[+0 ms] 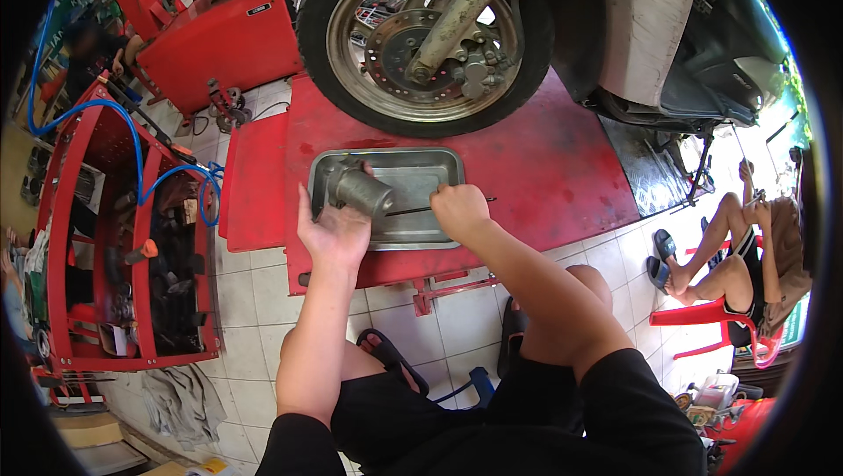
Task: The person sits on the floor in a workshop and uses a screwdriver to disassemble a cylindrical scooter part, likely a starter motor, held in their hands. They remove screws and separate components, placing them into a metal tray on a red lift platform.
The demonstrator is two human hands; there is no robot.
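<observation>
My left hand (336,232), palm up, holds a dull grey cylindrical motor (362,191), which looks like a starter motor, over the left part of a shallow metal tray (457,164). Its thumb stands apart on the left, and the other fingers are partly behind the motor. Closed in a fist over the tray's right edge, my right hand (460,213) grips a thin dark rod (408,211). One end of the rod points left toward the motor's lower end; the other sticks out past the fist. The rod's exact kind is unclear.
The tray lies on a red lift platform (544,173), below a scooter's front wheel (338,94). At left stands a red tool cart (167,335) with a blue hose (138,147). A seated person (733,274) is at right on a red chair (689,313). Another person is at far left.
</observation>
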